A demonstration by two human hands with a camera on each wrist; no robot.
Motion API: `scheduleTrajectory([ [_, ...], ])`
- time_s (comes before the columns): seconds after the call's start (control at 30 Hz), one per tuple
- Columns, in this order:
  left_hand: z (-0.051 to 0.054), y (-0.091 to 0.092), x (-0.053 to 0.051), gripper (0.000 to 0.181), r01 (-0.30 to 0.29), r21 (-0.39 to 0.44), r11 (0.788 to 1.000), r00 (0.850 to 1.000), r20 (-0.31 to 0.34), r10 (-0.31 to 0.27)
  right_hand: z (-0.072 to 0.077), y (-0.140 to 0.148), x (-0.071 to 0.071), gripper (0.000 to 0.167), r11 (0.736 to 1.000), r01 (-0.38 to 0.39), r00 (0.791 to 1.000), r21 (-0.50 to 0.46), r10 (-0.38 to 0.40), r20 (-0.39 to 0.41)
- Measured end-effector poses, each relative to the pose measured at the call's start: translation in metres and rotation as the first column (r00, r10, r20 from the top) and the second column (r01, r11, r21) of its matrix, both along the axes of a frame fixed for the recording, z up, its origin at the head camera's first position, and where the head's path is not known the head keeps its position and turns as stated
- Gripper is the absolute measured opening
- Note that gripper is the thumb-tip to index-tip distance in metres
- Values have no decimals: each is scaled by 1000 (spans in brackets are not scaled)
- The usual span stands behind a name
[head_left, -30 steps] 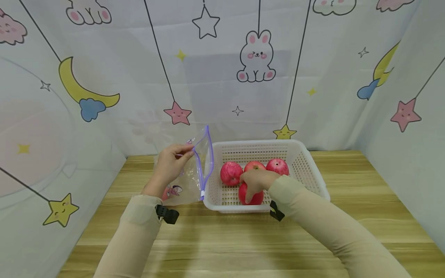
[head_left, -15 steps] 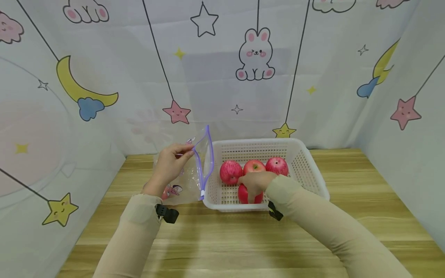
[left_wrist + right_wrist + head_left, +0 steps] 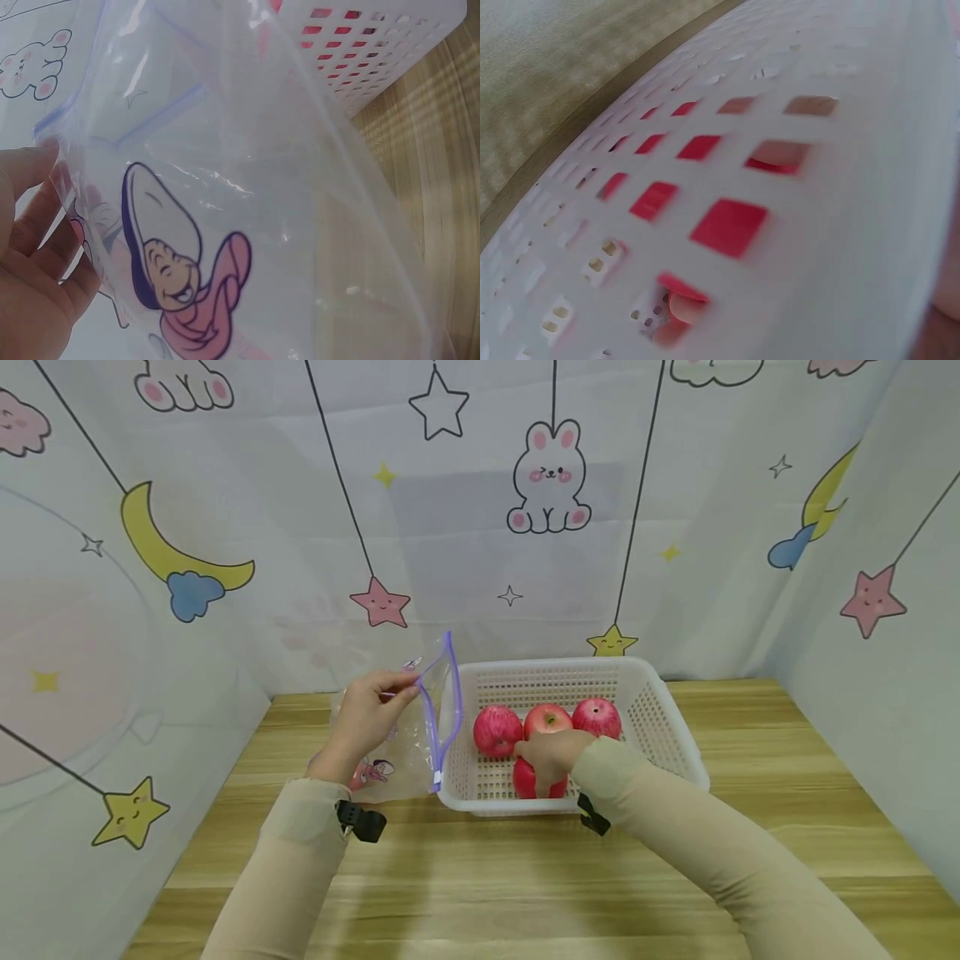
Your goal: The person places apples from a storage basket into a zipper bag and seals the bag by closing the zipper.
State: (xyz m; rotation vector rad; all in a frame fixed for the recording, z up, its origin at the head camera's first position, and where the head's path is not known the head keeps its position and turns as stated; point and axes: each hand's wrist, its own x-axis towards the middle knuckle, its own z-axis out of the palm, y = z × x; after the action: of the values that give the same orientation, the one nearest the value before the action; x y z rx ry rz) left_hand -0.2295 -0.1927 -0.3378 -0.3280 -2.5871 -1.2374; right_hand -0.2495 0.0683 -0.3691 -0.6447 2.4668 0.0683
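My left hand [image 3: 369, 714] pinches the rim of a clear zip bag [image 3: 408, 760] with a purple edge, its mouth gaping towards the basket. In the left wrist view the bag [image 3: 360, 247] hangs beside my hand [image 3: 37, 262], a cartoon figure printed on it. My right hand [image 3: 553, 754] reaches into the white basket [image 3: 675, 727] and grips the front red apple [image 3: 527, 779] from above. Through the basket wall [image 3: 795, 277] in the right wrist view, parts of that apple [image 3: 731, 225] and some fingertips show.
Behind the gripped apple, three more apples sit in the basket: left [image 3: 497, 732], middle [image 3: 547, 718] and right [image 3: 597, 717]. The basket stands on a wooden table [image 3: 480, 885], near a white patterned curtain [image 3: 465, 527] at the back.
Over the last second my right hand has shifted slightly on the front apple, and the middle apple shows more. The left hand and the bag hold their place.
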Motion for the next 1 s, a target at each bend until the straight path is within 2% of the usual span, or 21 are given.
scheduleTrajectory([
  [0.33,0,0,0,26,0,6,1000,1000,3,0,-1,0,-1,77,1000,-6,1000,17,6,-1],
  [0.67,-3,0,-2,26,12,9,1000,1000,1,-12,-1,2,-3,76,997,-1,1000,-76,1,4],
  [1.0,-2,0,-1,25,11,18,1000,1000,8,-12,-5,4,-6,75,993,-39,999,-114,36,-32],
])
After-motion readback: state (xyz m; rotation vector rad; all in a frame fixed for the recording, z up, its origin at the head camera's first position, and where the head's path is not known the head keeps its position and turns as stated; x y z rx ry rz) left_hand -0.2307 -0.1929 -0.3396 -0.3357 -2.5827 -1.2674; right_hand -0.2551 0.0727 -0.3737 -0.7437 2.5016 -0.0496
